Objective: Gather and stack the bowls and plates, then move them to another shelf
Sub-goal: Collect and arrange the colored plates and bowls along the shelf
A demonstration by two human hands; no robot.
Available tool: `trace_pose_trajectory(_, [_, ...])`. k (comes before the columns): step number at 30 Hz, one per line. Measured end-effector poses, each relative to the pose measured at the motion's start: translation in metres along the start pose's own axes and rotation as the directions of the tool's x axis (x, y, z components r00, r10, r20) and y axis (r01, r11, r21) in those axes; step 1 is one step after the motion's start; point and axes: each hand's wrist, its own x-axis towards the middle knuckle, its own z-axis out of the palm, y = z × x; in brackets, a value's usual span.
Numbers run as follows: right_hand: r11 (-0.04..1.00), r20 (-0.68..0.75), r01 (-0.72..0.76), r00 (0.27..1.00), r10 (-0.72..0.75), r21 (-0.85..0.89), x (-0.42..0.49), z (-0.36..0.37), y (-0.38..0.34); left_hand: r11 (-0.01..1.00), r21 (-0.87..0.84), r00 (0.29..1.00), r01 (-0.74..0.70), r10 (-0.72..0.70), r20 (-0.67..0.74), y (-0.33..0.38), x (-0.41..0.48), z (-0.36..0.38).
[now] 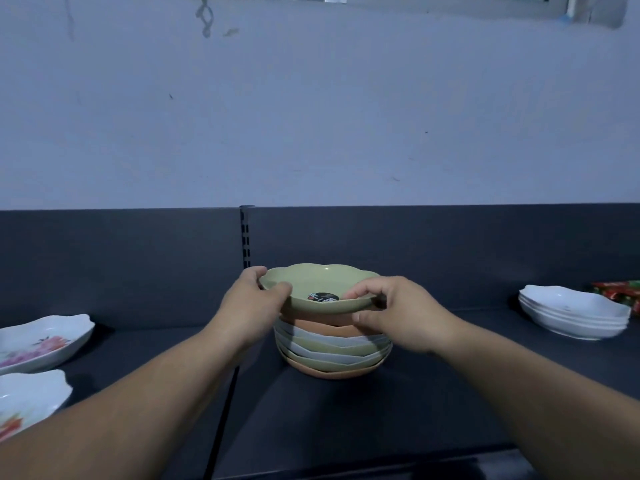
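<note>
Two hands | green scalloped bowl (320, 291) gripped | atop stack (332, 351)

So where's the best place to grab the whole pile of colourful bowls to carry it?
Probably low down, under the orange bottom bowl, one hand from each side. The stack of bowls flares outward and looks slightly uneven, so a grip on the top green bowl would lift only that one. Right now the left hand and right hand pinch that top rim at opposite sides.

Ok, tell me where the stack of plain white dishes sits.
In the head view, the stack of plain white dishes sits at the shelf's far right, beside a red packet, right of the colored bowl stack.
</note>
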Motion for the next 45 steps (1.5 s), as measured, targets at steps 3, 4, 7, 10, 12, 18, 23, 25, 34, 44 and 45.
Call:
trace_pose_trajectory(3, [0.996,0.056,0.061,0.997,-0.058,-0.058,0.005,0.002,0.001,0.998,-0.038,0.998,0.052,-0.053,-0.02,-0.006,0.009,-0.001])
trace_pose_trajectory(4, [0.994,0.075,0.082,0.994,-0.077,-0.068,0.006,0.003,0.001,0.996,-0.061,0.997,0.066,-0.067,-0.025,-0.011,0.014,-0.001])
trace_pose_trajectory(7, [0.987,0.108,0.123,0.988,-0.111,-0.107,0.01,0.008,0.0,0.98,-0.173,0.995,0.094,-0.1,-0.026,-0.02,0.023,-0.003])
trace_pose_trajectory(10, [0.984,0.126,0.125,0.986,-0.109,-0.126,0.015,0.016,0.001,0.959,-0.267,0.993,0.099,-0.113,-0.035,-0.019,0.021,-0.004])
trace_pose_trajectory(12, [0.983,0.123,0.119,0.987,-0.102,-0.143,0.019,0.022,0.004,0.947,-0.305,0.993,0.1,-0.117,-0.036,-0.019,0.017,-0.002])
trace_pose_trajectory(18, [0.984,0.153,0.1,0.985,-0.078,-0.146,0.02,0.031,0.007,0.956,-0.266,0.993,0.121,-0.112,0.049,-0.025,0.004,0.009])
trace_pose_trajectory(23, [0.987,0.145,0.083,0.987,-0.063,-0.134,0.019,0.031,0.007,0.967,-0.22,0.992,0.125,-0.12,0.038,-0.028,-0.001,0.011])
trace_pose_trajectory(25, [0.99,0.132,0.065,0.99,-0.048,-0.128,0.018,0.031,0.005,0.971,-0.205,0.992,0.124,-0.121,0.029,-0.028,-0.003,0.012])
trace_pose_trajectory(34, [0.981,0.094,0.155,0.985,-0.144,-0.119,0.014,0.043,-0.042,0.996,0.074,0.997,-0.039,0.044,-0.062,-0.019,-0.036,-0.035])
trace_pose_trajectory(44, [0.933,0.17,0.343,0.931,-0.322,-0.111,0.032,0.141,-0.15,0.933,0.355,0.978,-0.058,0.124,-0.167,-0.059,-0.062,-0.18])
trace_pose_trajectory(45, [0.929,0.185,0.356,0.924,-0.334,-0.099,0.035,0.155,-0.165,0.934,0.356,0.978,-0.034,0.105,-0.18,-0.064,-0.065,-0.2])
